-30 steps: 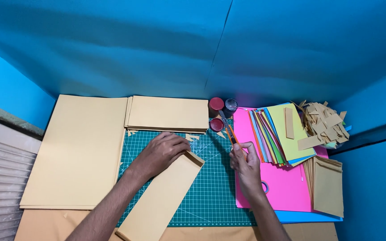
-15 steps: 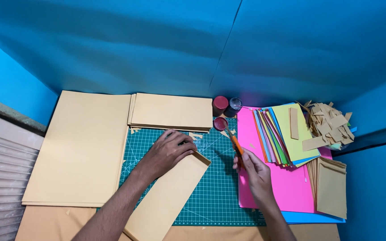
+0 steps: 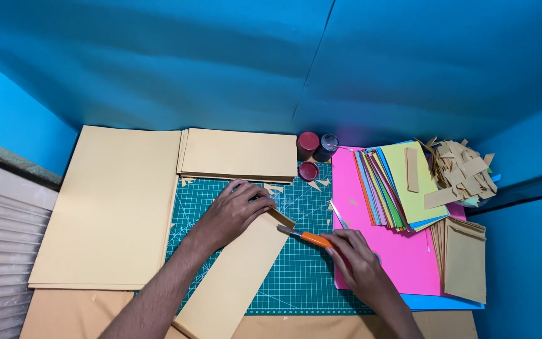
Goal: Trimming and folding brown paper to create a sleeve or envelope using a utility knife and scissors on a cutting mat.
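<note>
A long tan paper strip (image 3: 236, 276) lies slanted across the green cutting mat (image 3: 302, 276). My left hand (image 3: 236, 210) presses flat on the strip's upper end. My right hand (image 3: 356, 260) grips an orange-handled craft knife (image 3: 305, 236), its blade tip touching the strip's top right corner. A clear ruler (image 3: 338, 215) lies just above the knife, at the edge of the pink sheet.
A large tan sheet (image 3: 111, 204) lies at left and a tan stack (image 3: 239, 154) behind the mat. Three small jars (image 3: 313, 150) stand at the back. Pink sheet (image 3: 403, 263), fanned coloured papers (image 3: 396, 188), tan scraps (image 3: 462, 172) and tan envelopes (image 3: 465, 257) fill the right.
My right hand swung the knife from upright near the jars down and left to the strip's corner. My left hand stayed on the strip.
</note>
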